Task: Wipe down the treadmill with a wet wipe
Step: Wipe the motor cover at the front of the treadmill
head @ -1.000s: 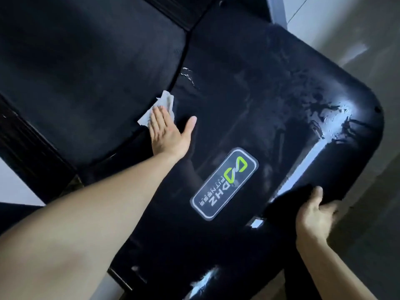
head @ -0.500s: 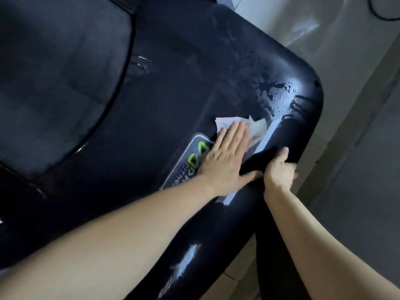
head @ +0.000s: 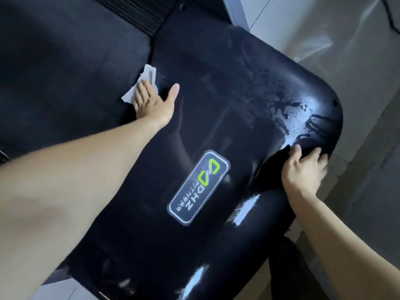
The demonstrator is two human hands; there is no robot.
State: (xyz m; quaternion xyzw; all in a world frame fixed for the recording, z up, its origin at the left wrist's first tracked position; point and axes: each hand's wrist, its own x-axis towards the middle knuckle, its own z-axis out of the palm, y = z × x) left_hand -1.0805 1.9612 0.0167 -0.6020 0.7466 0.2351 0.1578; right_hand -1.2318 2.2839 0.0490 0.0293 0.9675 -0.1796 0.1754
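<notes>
The treadmill's glossy black motor cover (head: 238,87) fills the view, with a grey logo badge (head: 199,187) at its middle. My left hand (head: 151,100) lies flat with straight fingers on a white wet wipe (head: 145,80), pressing it down where the cover meets the dark running belt (head: 65,68). Only part of the wipe shows past my fingers. My right hand (head: 303,172) grips the cover's right edge, fingers curled over the rim. Wet streaks (head: 298,113) glisten near the cover's far right corner.
A pale tiled floor (head: 357,61) lies to the right of the treadmill. A ribbed black side rail (head: 134,9) runs along the top of the belt. A thin dark cable (head: 391,20) shows at the top right corner.
My left hand has swept the wipe from the right side of the cover, beside the badge, back left to the belt's edge. My right hand has stayed on the cover's right rim.
</notes>
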